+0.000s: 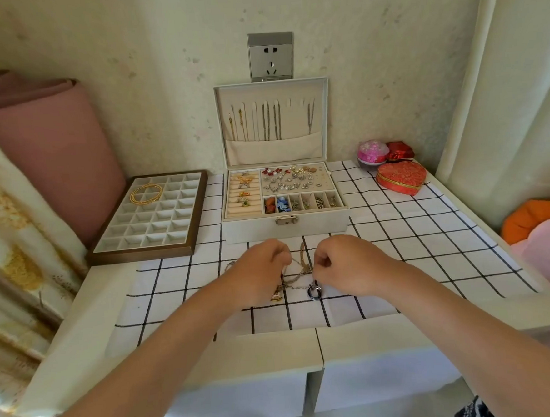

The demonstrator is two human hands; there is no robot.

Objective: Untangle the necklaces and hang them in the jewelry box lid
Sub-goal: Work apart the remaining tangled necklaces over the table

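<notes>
Checked cloth (399, 242) on pale table (79, 319) holds necklaces (300, 266).

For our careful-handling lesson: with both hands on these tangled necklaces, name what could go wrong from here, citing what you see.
1. The left hand and right hand both pinch the tangled necklaces; pulling apart could tighten the knot or snap a link.
2. The ring pendant lies among them and may snag.
3. Hung chains already occupy the jewelry box lid; a new one might catch them.
</notes>
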